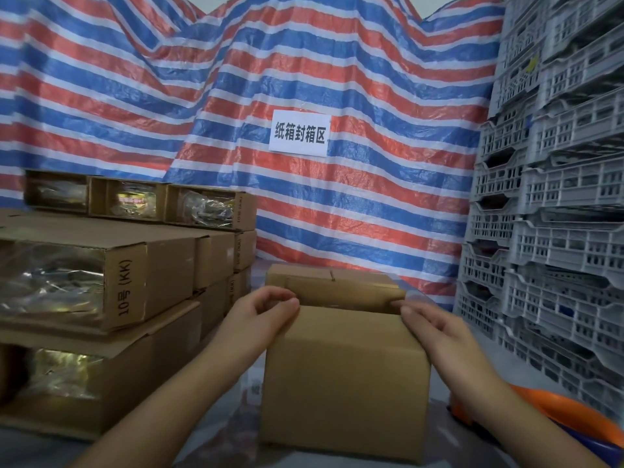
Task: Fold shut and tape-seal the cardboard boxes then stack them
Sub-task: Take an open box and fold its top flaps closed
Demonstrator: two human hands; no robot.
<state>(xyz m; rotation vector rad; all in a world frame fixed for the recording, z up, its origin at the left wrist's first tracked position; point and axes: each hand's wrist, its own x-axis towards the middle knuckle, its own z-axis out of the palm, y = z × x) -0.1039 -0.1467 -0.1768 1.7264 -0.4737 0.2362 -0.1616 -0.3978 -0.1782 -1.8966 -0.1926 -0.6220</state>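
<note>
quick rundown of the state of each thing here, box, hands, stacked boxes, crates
box: upright, top flaps not fully shut, no tape seen
left hand: fingers curled on the near flap's left corner
right hand: fingers on the flap's right corner
stacked boxes: piled at left, ends taped over
crates: stacked at right
sign: fixed on tarp

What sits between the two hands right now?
In the head view, only the cardboard box does: the left hand and right hand grip opposite ends of its near top flap, still unsealed.
</note>
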